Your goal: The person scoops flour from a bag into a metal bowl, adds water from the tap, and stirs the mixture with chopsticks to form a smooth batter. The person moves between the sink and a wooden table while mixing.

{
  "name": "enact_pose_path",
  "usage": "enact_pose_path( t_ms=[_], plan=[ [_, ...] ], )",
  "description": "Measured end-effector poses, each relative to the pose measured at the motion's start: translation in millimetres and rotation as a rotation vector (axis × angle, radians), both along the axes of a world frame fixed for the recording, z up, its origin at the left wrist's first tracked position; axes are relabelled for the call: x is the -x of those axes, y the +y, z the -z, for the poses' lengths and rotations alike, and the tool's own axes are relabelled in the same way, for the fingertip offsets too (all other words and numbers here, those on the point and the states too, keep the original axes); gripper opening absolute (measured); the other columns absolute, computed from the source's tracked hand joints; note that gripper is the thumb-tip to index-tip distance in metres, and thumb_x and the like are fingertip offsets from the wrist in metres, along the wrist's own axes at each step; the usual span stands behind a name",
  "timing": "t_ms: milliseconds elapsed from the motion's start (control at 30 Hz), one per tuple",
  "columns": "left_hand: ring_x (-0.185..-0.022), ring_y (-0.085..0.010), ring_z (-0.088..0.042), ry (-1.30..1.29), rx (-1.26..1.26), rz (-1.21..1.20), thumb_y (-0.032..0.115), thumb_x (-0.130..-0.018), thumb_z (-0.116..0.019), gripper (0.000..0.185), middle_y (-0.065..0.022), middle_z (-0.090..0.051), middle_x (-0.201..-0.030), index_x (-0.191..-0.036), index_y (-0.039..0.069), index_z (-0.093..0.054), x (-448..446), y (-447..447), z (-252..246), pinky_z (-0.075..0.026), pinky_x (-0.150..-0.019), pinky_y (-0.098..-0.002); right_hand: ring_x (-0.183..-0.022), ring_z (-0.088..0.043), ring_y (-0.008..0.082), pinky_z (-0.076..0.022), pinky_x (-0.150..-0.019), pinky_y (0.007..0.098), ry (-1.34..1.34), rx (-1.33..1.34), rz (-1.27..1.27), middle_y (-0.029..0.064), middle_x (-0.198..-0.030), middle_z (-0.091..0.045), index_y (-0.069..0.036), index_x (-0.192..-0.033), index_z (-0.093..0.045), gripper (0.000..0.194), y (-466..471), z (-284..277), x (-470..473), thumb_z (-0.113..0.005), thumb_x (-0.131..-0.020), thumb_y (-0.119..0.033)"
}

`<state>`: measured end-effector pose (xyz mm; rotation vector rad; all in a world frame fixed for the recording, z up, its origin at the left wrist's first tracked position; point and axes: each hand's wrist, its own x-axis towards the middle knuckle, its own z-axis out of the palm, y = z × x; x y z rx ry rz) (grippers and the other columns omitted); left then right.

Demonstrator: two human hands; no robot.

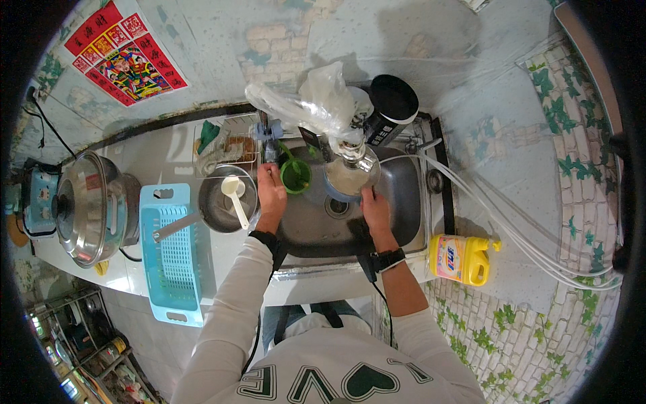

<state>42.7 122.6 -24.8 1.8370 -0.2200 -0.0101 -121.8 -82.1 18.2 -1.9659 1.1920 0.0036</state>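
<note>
My right hand point(375, 208) grips the near right side of a round strainer or bowl point(348, 179) above the sink basin point(323, 242), beneath the metal faucet point(361, 157). My left hand point(271, 191) is at the sink's left rim, its fingers at the lower end of a dark upright fitting with a blue-grey part point(270, 130); whether it grips this cannot be told. A green plastic cup or ladle point(295, 175) stands in the basin beside that hand. Further left, a metal saucepan point(222, 212) holds a white spoon point(237, 198).
A blue plastic basket point(151, 272) and a lidded steel pot point(83, 207) stand on the left. A wire rack point(247, 146) holds a green scrubber. Behind the faucet are a plastic bag point(328, 101) and black container point(391, 108). A yellow detergent jug point(460, 258) stands right, near white hoses point(492, 217).
</note>
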Motion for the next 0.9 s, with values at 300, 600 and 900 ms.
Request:
enact_pose_path(
  t_ms=[300,600,900],
  plan=[
    [-0.084,-0.0308,-0.053,-0.063,-0.066,-0.014,0.020,-0.103,-0.045,0.021,-0.0163,-0.054,-0.092,-0.103,0.000,-0.050,1,1,2,-0.043,-0.080,-0.0404,-0.092,-0.062,0.0479,-0.0459,-0.081,0.0544,0.027,-0.044,0.002,0.0250,-0.091,-0.068,-0.002,-0.092,-0.070,0.064,5,-2,-5,-0.041,-0.090,-0.059],
    [-0.085,-0.0354,-0.053,-0.063,-0.026,-0.012,0.019,-0.103,-0.045,0.019,-0.0183,-0.053,-0.093,-0.104,0.000,-0.050,3,2,6,-0.043,-0.080,-0.0422,-0.085,-0.062,0.0467,-0.0448,-0.078,0.0537,-0.005,-0.016,0.015,0.0236,-0.084,-0.067,-0.002,-0.084,-0.068,0.062,14,-4,-9,-0.042,-0.090,-0.058],
    [-0.086,-0.0364,-0.052,-0.081,-0.048,-0.007,0.018,-0.103,-0.044,0.018,-0.0183,-0.053,-0.094,-0.103,0.001,-0.050,4,2,1,-0.042,-0.079,-0.0433,-0.084,-0.061,0.0478,-0.0438,-0.078,0.0555,-0.013,-0.003,0.015,0.0242,-0.085,-0.066,-0.001,-0.084,-0.068,0.063,14,12,-8,-0.040,-0.090,-0.058]
  ],
)
